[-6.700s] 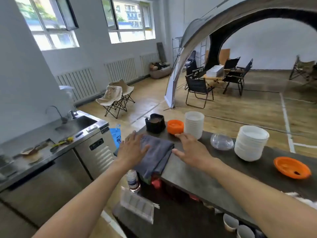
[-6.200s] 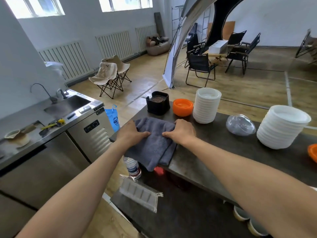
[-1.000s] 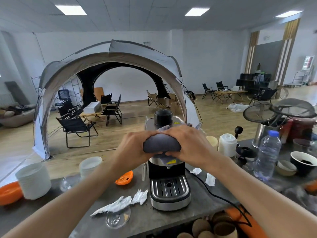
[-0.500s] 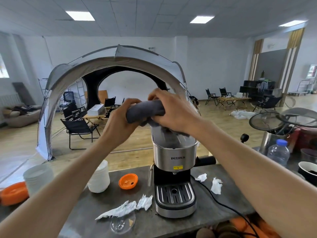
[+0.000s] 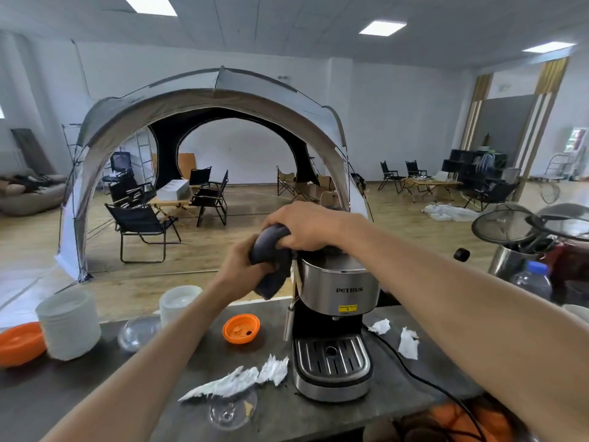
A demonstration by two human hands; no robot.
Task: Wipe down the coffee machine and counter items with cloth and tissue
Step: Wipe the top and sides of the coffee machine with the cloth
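Observation:
A steel and black coffee machine [image 5: 334, 317] stands on the dark counter [image 5: 79, 387]. Both hands hold a rolled grey cloth [image 5: 271, 250] at the machine's upper left edge. My left hand [image 5: 240, 269] grips the cloth's lower end, which hangs down beside the machine. Above it, my right hand [image 5: 306, 224] grips the upper end over the machine's top. Crumpled white tissue [image 5: 239, 379] lies on the counter left of the drip tray, and two more scraps of tissue [image 5: 404, 339] lie to the right.
Left on the counter are an orange lid [image 5: 241, 328], two white cup stacks [image 5: 68, 323], a clear dome lid [image 5: 138, 331] and an orange bowl [image 5: 19, 342]. A water bottle [image 5: 532, 283] and utensil pot [image 5: 510, 256] stand right. The power cord [image 5: 424, 382] trails across the counter.
Over the last second both hands lifted the cloth off the machine's top and brought it down to the upper left edge. Earlier they gathered the cloth at the counter's far left end.

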